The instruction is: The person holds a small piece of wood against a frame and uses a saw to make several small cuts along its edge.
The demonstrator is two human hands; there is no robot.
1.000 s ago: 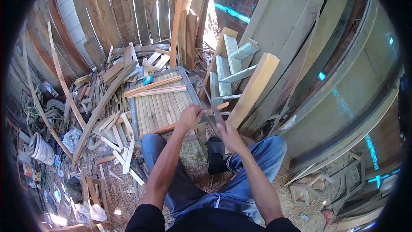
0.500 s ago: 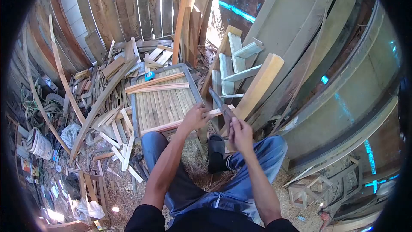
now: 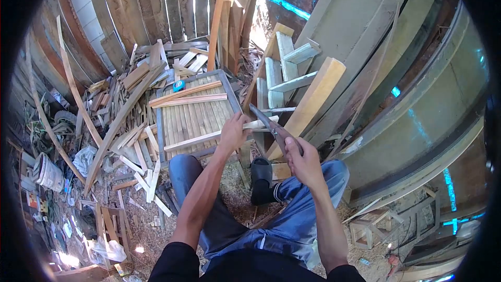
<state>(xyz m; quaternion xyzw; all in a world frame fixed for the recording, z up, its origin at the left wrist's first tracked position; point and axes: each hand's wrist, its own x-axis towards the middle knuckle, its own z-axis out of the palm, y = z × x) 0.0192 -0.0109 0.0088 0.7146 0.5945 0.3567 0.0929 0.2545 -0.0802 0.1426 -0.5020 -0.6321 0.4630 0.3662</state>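
Observation:
My left hand (image 3: 234, 132) is closed round a thin light wood strip (image 3: 198, 141), which runs from the slatted frame on the left to beyond my fingers on the right. My right hand (image 3: 302, 161) grips the handle of a long dark-bladed knife (image 3: 267, 123). The blade slants up and left across the strip's right end, just right of my left hand. Two more strips (image 3: 193, 97) and a teal tape measure (image 3: 178, 85) lie on the slatted wooden panel (image 3: 195, 117).
A thick beam (image 3: 313, 102) and a white-painted wooden piece (image 3: 284, 73) lean on the right. Scrap wood (image 3: 141, 86) is heaped at the left. A white bucket (image 3: 49, 172) stands far left. My sandalled foot (image 3: 261, 172) rests between my knees.
The knife and my right hand have shifted slightly right and down. My left hand has turned a little, and the strip now shows a paler face. The view has shifted slightly.

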